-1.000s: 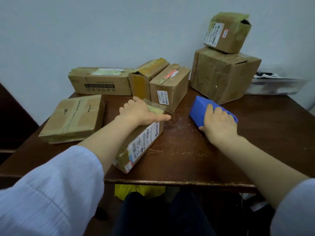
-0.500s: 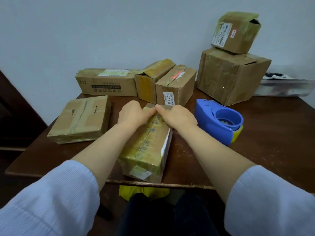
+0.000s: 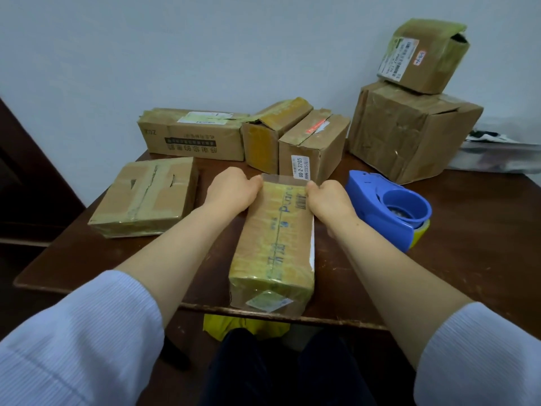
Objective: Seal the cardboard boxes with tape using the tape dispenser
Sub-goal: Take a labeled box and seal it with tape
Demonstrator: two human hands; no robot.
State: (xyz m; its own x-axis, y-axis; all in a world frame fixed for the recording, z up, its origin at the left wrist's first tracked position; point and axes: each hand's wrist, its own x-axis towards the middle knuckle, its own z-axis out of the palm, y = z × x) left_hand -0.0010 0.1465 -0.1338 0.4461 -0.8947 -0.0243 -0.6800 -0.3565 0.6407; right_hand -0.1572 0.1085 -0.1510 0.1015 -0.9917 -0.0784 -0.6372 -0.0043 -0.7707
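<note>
A long narrow cardboard box (image 3: 273, 247), wrapped in yellowish tape, lies lengthwise on the brown table (image 3: 468, 259), its near end over the front edge. My left hand (image 3: 231, 190) grips the far left corner of this box. My right hand (image 3: 329, 197) grips the far right corner, fingers curled over the far end. The blue tape dispenser (image 3: 389, 208) lies on the table just right of my right hand, with nothing holding it.
A flat taped box (image 3: 146, 197) lies to the left. Three boxes (image 3: 263, 136) stand in a row at the back. A big box (image 3: 409, 133) with a small one (image 3: 424, 54) on top stands back right. A white bag (image 3: 503, 153) lies far right.
My right hand let go of the dispenser and moved left onto the long box. The box was turned from a slant to lie lengthwise, with both hands now at its far end.
</note>
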